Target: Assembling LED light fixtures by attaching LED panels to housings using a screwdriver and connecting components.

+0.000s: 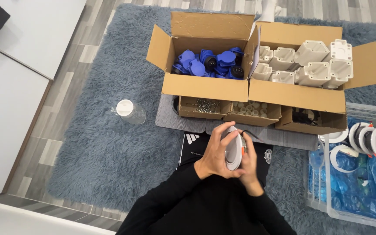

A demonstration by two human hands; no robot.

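**Two hands gripping a round light fitting above a grey shag rug**

Nearest the camera, the left hand is wrapping over the face of a round white recessed light fitting with an orange spring clip, its fingers curled and pressed against the rim. The right hand is bracing the fitting from behind; its fingers are mostly hidden, so their spread cannot be told. The fitting is being held on edge above the lap, probably so that its rear side can be reached, and a thin black lead is trailing from its top.

Along the right edge of the shaggy grey rug, a clear plastic crate lined with blue film is holding more white round fittings, within arm's reach. Toward the left side of the rug, a clear jar with a white lid is lying apart.

Beyond the hands, three small open cardboard trays are sitting in a row, one holding screws. Farthest, a cardboard box of blue plastic sockets and a cardboard box of white plastic housings are standing open, side by side and touching.
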